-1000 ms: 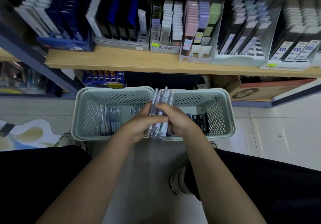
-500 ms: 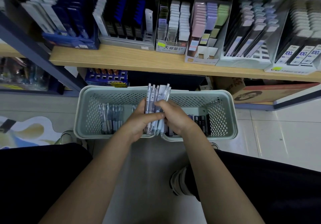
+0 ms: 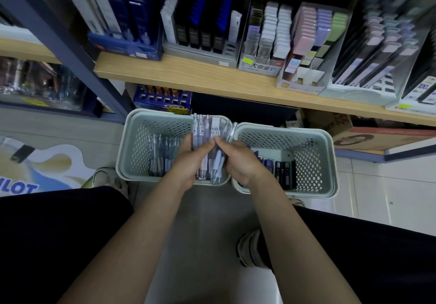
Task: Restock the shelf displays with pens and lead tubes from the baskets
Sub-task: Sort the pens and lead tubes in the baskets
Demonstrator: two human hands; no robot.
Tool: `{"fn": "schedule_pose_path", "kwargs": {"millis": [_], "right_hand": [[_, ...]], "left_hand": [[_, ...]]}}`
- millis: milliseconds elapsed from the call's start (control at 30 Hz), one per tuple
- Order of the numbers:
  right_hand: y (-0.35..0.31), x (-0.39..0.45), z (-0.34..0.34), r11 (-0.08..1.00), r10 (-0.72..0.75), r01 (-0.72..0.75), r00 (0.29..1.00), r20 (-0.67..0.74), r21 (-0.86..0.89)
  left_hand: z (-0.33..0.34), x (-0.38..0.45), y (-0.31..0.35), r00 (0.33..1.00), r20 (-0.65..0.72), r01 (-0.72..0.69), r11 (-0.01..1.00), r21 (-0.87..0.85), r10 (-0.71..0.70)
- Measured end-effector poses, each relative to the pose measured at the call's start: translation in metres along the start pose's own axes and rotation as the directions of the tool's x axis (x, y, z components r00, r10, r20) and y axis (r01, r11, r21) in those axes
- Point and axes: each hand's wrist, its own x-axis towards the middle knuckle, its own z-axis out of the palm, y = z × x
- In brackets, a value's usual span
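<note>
Below the wooden shelf point(image 3: 188, 77), above two pale baskets point(image 3: 132, 152) on the floor, a person's left hand point(image 3: 188, 162) and right hand point(image 3: 238, 162) both grip one bundle of pens point(image 3: 207, 136). Its long axis runs away from the person, clip ends towards the shelf, tips towards the knees.

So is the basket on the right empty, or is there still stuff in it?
Not empty. The right basket still holds a row of dark lead tubes lying on its floor, beside the right hand.
</note>
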Motion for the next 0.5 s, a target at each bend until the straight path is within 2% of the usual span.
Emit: {"fn": "schedule_pose_path", "kwargs": {"millis": [100, 233, 367, 500], "right_hand": [[0.006, 0.005, 0.007, 1.000, 0.024, -0.024, 0.999, -0.038, 0.000], [0.011, 0.010, 0.010, 1.000, 0.026, -0.027, 0.996, -0.080, -0.008], [0.012, 0.009, 0.017, 1.000, -0.018, 0.018, 0.998, -0.057, -0.002], [0.010, 0.009, 0.019, 0.999, 0.016, -0.014, 0.999, -0.040, 0.049]], "left_hand": [[-0.008, 0.002, -0.003, 1.000, -0.019, -0.015, 1.000, 0.018, 0.015], [-0.016, 0.003, -0.007, 0.999, 0.042, -0.002, 1.000, -0.007, 0.002], [-0.021, 0.003, -0.005, 0.999, 0.034, -0.010, 0.999, -0.043, 0.011], [-0.026, 0.005, -0.002, 1.000, 0.028, 0.011, 0.999, -0.043, -0.010]]}}
